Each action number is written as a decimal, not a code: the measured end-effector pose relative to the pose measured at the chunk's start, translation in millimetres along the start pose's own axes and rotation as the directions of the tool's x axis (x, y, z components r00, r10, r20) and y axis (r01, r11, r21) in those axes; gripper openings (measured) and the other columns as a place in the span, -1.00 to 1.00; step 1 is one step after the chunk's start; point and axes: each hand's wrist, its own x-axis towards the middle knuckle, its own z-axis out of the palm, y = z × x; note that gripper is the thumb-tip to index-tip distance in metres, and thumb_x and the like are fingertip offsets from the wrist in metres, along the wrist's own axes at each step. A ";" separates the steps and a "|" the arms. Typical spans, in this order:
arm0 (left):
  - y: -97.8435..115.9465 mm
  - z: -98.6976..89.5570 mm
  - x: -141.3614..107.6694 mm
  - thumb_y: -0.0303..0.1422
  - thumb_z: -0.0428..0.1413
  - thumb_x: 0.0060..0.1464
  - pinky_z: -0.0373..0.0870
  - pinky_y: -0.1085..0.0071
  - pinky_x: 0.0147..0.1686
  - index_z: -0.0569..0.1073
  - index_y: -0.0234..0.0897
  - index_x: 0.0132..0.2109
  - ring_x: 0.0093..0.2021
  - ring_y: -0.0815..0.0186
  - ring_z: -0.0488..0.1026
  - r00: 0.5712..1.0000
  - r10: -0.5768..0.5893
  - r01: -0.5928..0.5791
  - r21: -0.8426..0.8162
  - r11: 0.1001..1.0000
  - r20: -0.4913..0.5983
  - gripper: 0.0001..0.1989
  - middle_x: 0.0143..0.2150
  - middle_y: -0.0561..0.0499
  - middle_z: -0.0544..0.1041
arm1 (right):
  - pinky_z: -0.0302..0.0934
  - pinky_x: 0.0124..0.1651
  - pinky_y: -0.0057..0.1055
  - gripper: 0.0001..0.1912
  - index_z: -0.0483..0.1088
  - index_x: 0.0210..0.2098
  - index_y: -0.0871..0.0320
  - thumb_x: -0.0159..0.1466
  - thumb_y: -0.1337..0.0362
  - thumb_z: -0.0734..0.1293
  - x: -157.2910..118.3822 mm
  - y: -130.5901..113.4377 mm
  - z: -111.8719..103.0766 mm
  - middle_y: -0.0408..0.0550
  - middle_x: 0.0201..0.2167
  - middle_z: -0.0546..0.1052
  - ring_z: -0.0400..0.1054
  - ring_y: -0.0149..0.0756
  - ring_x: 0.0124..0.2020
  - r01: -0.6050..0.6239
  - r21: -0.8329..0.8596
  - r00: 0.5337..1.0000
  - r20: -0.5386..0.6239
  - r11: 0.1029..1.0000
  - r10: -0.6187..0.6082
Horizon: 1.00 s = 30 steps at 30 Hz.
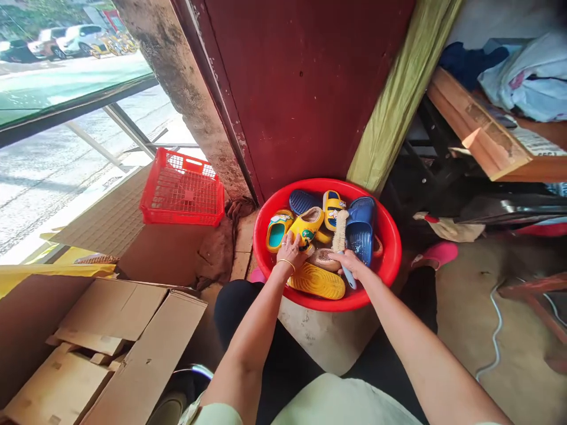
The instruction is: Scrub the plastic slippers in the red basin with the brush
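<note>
In front of me stands a round red basin (392,260) with several shoes in it. My left hand (290,252) grips a yellow clog (312,221) with a green cartoon figure on its front. A scrub brush (341,231) with pale bristles and a blue-grey handle is in my right hand (353,263), its head pointing away from me. Right of the brush lies a dark blue slipper (359,233). A yellow sole (316,281) faces up at the near rim. Behind are a yellow-and-blue sandal (332,208) and a teal-lined yellow clog (278,230).
A red plastic crate (188,195) sits at the left on cardboard. Nearer, an open cardboard box (128,319) stands beside my left leg. A dark red door (310,88) is behind the basin, with a greenish curtain (390,106) alongside. A wooden table (487,130) holds bags at right.
</note>
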 end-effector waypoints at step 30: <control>59.7 -36.4 -6.9 0.16 -0.10 0.25 0.45 0.11 0.03 0.53 -0.25 0.07 -0.03 0.04 0.55 0.986 -0.164 0.132 -0.650 0.748 0.012 -0.36 -0.04 -0.21 0.60 | 0.23 0.25 -0.06 -0.51 0.47 0.09 0.15 0.26 0.04 0.35 -93.7 -142.5 -61.4 0.11 0.08 0.56 0.40 -0.01 0.15 0.585 -0.611 0.426 -0.328 0.533 -0.843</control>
